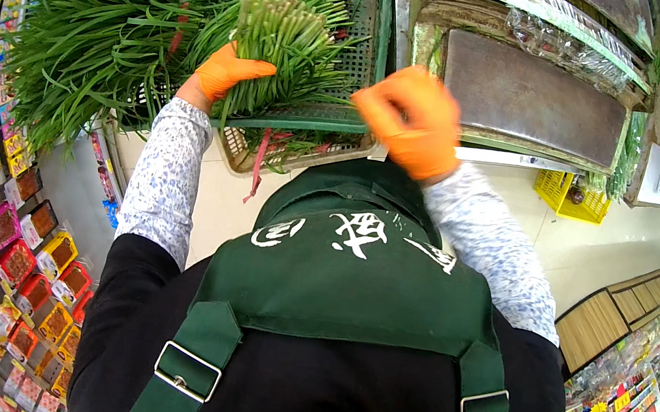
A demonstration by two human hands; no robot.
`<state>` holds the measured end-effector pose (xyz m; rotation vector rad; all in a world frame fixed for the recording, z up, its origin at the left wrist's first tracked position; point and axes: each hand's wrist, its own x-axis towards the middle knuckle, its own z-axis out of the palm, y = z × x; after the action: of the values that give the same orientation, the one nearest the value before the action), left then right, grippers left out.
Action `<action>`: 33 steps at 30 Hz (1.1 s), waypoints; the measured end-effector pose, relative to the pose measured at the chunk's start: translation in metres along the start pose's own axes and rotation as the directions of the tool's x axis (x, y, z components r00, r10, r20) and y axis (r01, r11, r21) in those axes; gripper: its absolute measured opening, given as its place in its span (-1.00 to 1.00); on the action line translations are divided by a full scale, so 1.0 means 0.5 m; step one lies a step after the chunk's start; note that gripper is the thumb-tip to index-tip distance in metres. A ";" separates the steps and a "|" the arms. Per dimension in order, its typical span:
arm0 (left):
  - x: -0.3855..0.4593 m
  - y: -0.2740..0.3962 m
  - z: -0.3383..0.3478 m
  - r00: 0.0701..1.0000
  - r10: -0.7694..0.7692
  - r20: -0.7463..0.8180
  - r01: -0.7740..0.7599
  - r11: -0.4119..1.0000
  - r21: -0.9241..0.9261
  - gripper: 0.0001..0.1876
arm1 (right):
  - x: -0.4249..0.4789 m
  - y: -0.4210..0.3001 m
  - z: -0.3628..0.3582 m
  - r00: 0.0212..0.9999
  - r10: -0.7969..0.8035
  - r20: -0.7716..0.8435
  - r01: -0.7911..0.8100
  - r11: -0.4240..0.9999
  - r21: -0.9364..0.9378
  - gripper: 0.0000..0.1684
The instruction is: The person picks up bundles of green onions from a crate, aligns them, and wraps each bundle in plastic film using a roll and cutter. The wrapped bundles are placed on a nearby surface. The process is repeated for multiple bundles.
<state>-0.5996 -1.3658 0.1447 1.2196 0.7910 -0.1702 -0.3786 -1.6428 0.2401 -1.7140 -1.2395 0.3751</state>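
My left hand (224, 73), in an orange glove, grips a bunch of garlic chives (280, 55), its pale cut ends facing up and away. The bunch is over a green plastic crate (358, 45), where more chives lie. To the left, a large sheaf of chives (97, 26) bound with a red tape (180, 21) spills over the crate's side. My right hand (411, 121), also gloved in orange and blurred, is curled beside the crate's right corner. A thin green blade (332, 100) stretches from the bunch to its pinched fingertips.
A beige crate (240, 154) with a dangling red tape sits under the green one. At right stands a worn display stand (528, 98) with a dark panel and plastic film. A yellow basket (572, 197) is on the floor. Shelves of packaged goods (18, 264) line the left.
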 end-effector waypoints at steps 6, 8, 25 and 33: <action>-0.043 0.037 0.035 0.983 0.173 -0.054 -0.179 0.971 -0.155 -0.35 | 0.029 0.054 0.225 0.815 0.504 0.285 -0.570 0.614 0.546 0.44; -0.027 0.025 0.056 0.991 0.126 -0.051 -0.127 0.992 -0.026 -0.29 | 0.064 0.057 0.252 0.882 0.398 0.254 -0.418 0.409 0.811 0.46; -0.085 -0.076 0.098 0.987 0.154 -0.054 -0.036 0.526 0.850 -0.06 | 0.089 0.031 0.161 0.792 0.602 0.105 -0.277 0.202 0.939 -0.51; -0.121 0.114 -0.024 0.916 0.349 -0.198 0.107 0.263 0.959 -0.45 | 0.064 -0.030 -0.002 0.863 0.505 -0.022 -0.160 0.314 0.936 -0.51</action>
<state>-0.6195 -1.3515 0.2248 2.6058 0.9314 -0.3212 -0.3726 -1.6155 0.2615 -0.9126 -0.2081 0.8301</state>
